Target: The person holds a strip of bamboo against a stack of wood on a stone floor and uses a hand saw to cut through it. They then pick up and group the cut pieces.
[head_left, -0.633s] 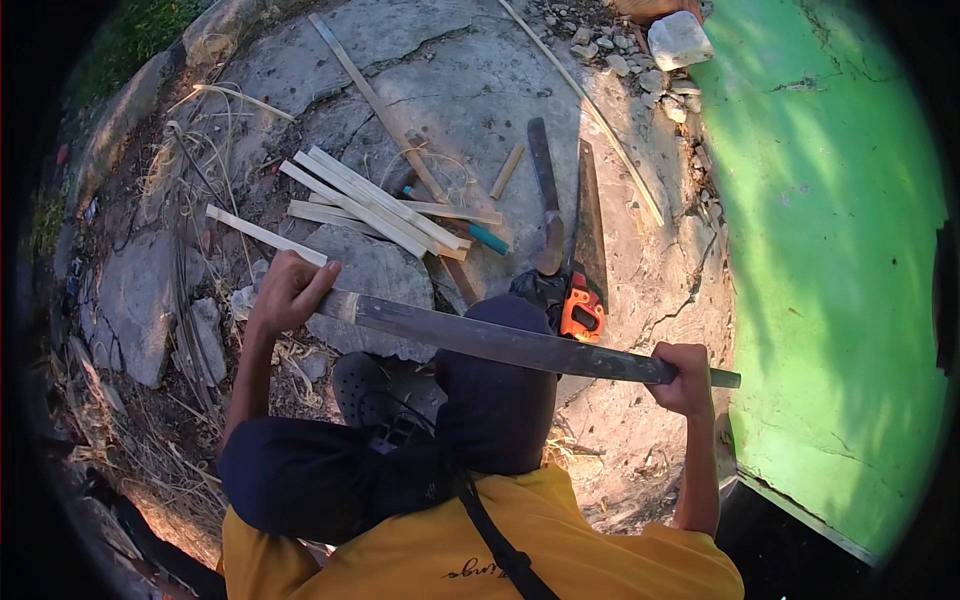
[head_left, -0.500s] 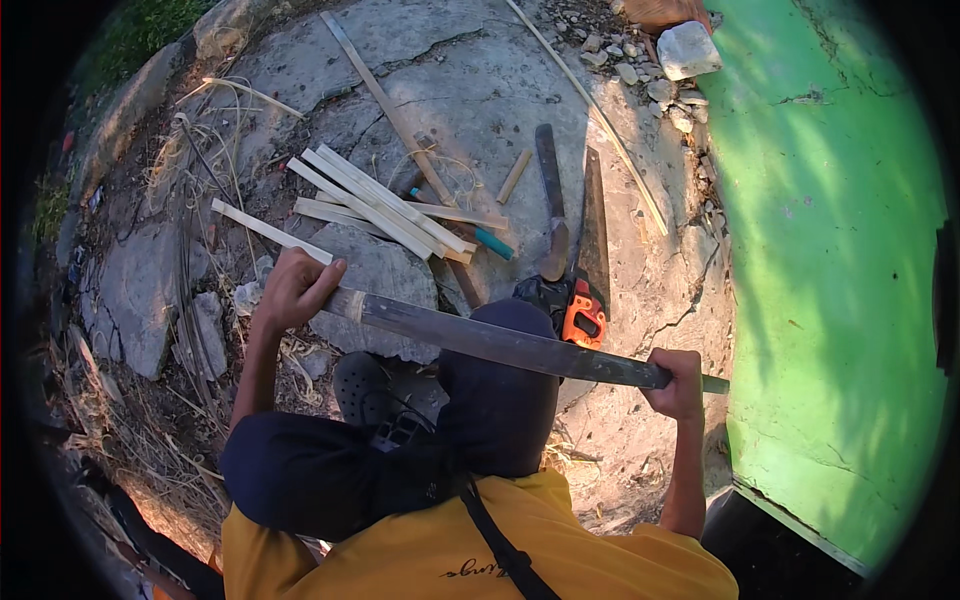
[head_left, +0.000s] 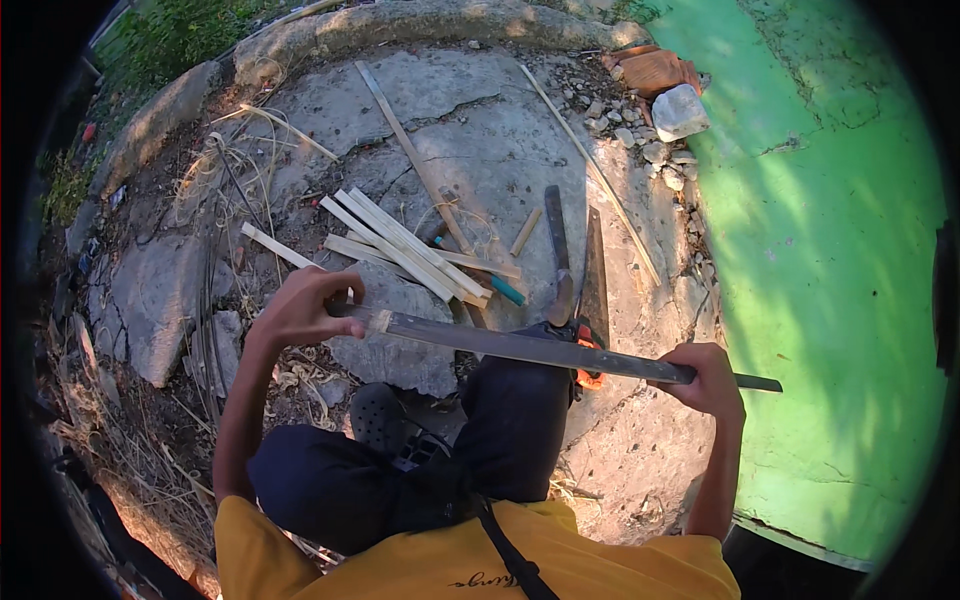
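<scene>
Two hands share one long strip of wood or bamboo [head_left: 520, 346], dark on its upper face, which we hold level across our raised knee [head_left: 515, 400]. Our left hand [head_left: 300, 308] curls over its pale cut end, fingers bent round the top and thumb beneath; our right hand [head_left: 708, 380] is closed in a full fist near the other end, with a short dark tip sticking out past it toward the green wall [head_left: 830, 250]. From here we judge the left grip the weaker one: it rests more on top of the strip than around it, so a push or twist from the right could lever the end free and drag a splintered edge across the fingers. The knee under the middle is a pivot, and the strip could snap or spring there. Just beyond the knee lie a handsaw with an orange handle [head_left: 592, 300] and a long-bladed knife [head_left: 558, 262], touching or nearly so; a dropped strip could land on them. Further out, a loose bundle of pale split strips [head_left: 400, 248] lies on the cracked concrete slab [head_left: 470, 110], uneven footing for our dark sandal [head_left: 378, 418].
</scene>
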### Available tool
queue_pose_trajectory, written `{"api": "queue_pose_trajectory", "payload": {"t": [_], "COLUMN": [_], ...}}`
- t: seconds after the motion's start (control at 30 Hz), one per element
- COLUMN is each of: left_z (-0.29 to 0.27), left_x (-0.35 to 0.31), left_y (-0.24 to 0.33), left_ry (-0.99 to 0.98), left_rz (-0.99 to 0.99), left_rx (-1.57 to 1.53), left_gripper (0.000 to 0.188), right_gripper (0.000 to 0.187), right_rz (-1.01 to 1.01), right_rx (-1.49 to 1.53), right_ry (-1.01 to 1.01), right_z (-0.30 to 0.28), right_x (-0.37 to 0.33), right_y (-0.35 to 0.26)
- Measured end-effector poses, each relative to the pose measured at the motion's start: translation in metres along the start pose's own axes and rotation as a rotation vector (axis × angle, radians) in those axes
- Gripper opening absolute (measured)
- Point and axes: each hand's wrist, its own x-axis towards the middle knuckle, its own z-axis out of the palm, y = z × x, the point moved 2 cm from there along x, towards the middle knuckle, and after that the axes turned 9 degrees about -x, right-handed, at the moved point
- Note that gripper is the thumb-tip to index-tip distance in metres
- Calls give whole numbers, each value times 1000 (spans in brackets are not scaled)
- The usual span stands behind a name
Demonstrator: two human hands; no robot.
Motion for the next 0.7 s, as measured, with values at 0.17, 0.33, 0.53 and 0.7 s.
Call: {"api": "queue_pose_trajectory", "payload": {"t": [0.17, 0.33, 0.53, 0.7], "left_z": [-23, -42, -33, -3], "left_x": [-27, -57, -63, -68], "left_y": [20, 16, -8, -37], "left_ry": [356, 494, 358, 223], "left_rz": [184, 177, 48, -50], "left_rx": [250, 370, 131, -81], "left_gripper": [61, 46, 67, 70], "right_gripper": [26, 18, 36, 53], "right_rz": [-60, -33, -79, -332], "right_rx": [-63, 39, 284, 422], "right_ry": [140, -33, -324, -371], "right_z": [-38, -60, -48, 0], "right_x": [4, 6, 30, 59], "right_y": [-36, -55, -44, -17]}}
